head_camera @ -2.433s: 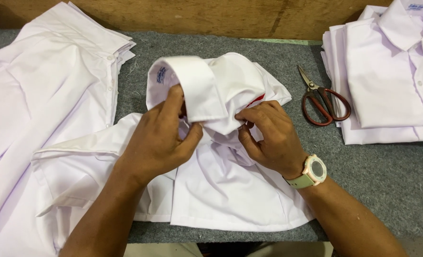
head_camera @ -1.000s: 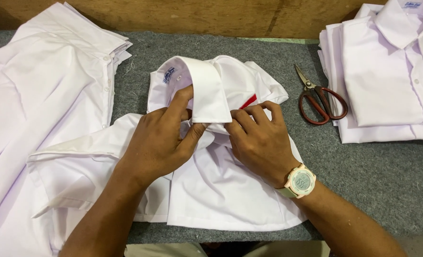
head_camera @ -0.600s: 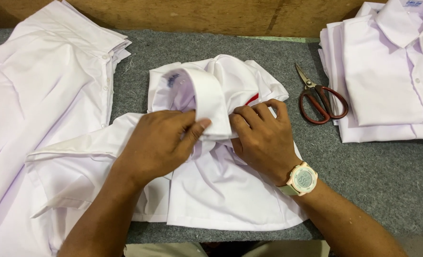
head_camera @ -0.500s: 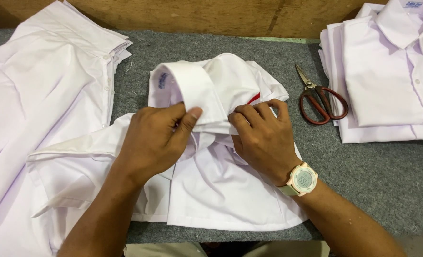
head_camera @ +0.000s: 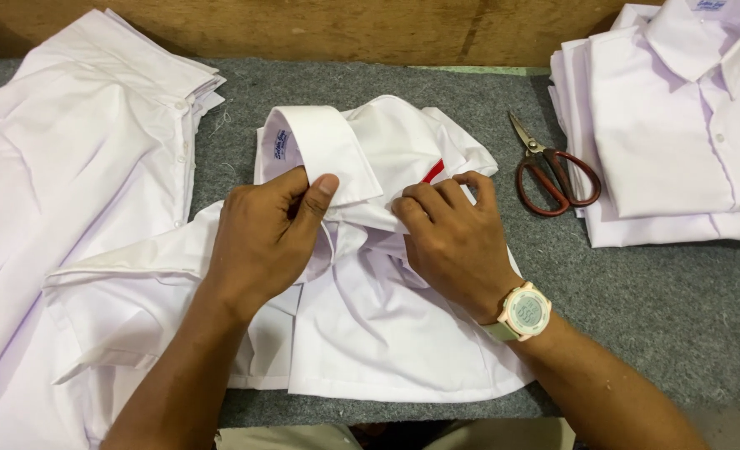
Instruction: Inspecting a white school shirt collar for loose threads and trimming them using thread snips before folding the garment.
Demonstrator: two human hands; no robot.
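Observation:
A white shirt (head_camera: 387, 333) lies crumpled on the grey felt table (head_camera: 653, 308) in front of me, its stiff collar (head_camera: 324, 150) turned up toward the far side. My left hand (head_camera: 266, 237) pinches the collar's front edge between thumb and fingers. My right hand (head_camera: 453, 242), with a pale wristwatch (head_camera: 522, 312) on its wrist, grips the other collar point and the cloth under it. A small red tag (head_camera: 433, 172) shows just beyond my right fingers.
Red-handled scissors (head_camera: 553, 171) lie shut on the felt to the right of the shirt. A stack of folded white shirts (head_camera: 678, 133) sits at the far right. Loose white shirts (head_camera: 70, 192) are heaped on the left. A wooden board (head_camera: 345, 29) runs along the back.
The collar has been folded down and flattened toward me. My left thumb has come up over its edge, and my right hand has slid slightly left onto the collar point.

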